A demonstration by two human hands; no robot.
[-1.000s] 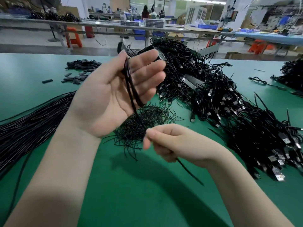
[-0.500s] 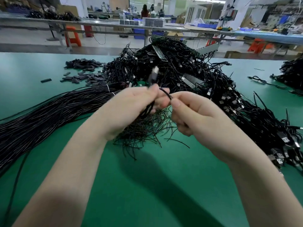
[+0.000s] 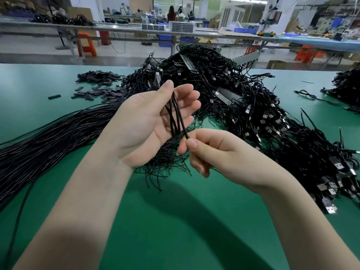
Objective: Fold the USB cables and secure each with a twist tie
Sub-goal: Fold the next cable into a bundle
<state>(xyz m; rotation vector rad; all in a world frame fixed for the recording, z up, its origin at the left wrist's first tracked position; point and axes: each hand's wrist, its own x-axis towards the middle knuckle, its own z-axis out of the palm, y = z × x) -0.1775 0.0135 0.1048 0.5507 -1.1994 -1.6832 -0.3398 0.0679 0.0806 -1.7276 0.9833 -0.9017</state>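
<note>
My left hand (image 3: pixel 144 125) is raised palm-up over the green table (image 3: pixel 175 221). A black USB cable (image 3: pixel 175 115) lies folded in long loops across its palm, pinched at the top between thumb and forefinger. One strand of the cable runs down and to the right to my right hand (image 3: pixel 220 152), which pinches it between thumb and index finger just below the left palm. A loose heap of thin black twist ties (image 3: pixel 163 166) lies on the table under both hands.
A thick bundle of straight black cables (image 3: pixel 48 137) stretches off to the left. A big tangled pile of cables with USB plugs (image 3: pixel 272 123) fills the middle and right. Small black pieces (image 3: pixel 97 92) lie scattered at the back left, and another cable heap (image 3: pixel 346 86) sits far right.
Half a second ago both hands met fingertip to fingertip at the cable. Now my left palm has turned up showing the loops, and my right hand has drawn a strand down and to the right.
</note>
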